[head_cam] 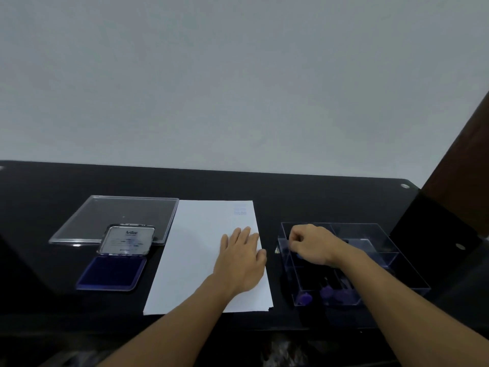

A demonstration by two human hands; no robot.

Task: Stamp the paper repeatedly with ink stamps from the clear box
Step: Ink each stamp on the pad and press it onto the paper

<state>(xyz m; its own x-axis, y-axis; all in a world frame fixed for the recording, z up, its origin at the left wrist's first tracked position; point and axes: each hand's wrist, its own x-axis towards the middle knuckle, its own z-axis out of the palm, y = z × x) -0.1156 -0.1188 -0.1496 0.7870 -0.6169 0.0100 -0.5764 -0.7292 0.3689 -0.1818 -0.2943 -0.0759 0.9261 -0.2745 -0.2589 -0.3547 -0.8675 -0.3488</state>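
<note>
Black tabletop (264,186): your left hand (239,256) lies flat, fingers straight, on the paper's (201,247) right edge. Your right hand (312,243) curls inside the clear box (391,263) toward the tabletop's right edge, grip unclear.

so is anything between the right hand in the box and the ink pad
Yes: the left hand lies flat on the paper, right between the clear box and the open ink pad.

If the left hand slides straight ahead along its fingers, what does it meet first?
Probably the faint blue stamp prints near the far right corner of the white paper sheet; the left hand lies flat on it. Beyond is bare black tabletop.
</note>
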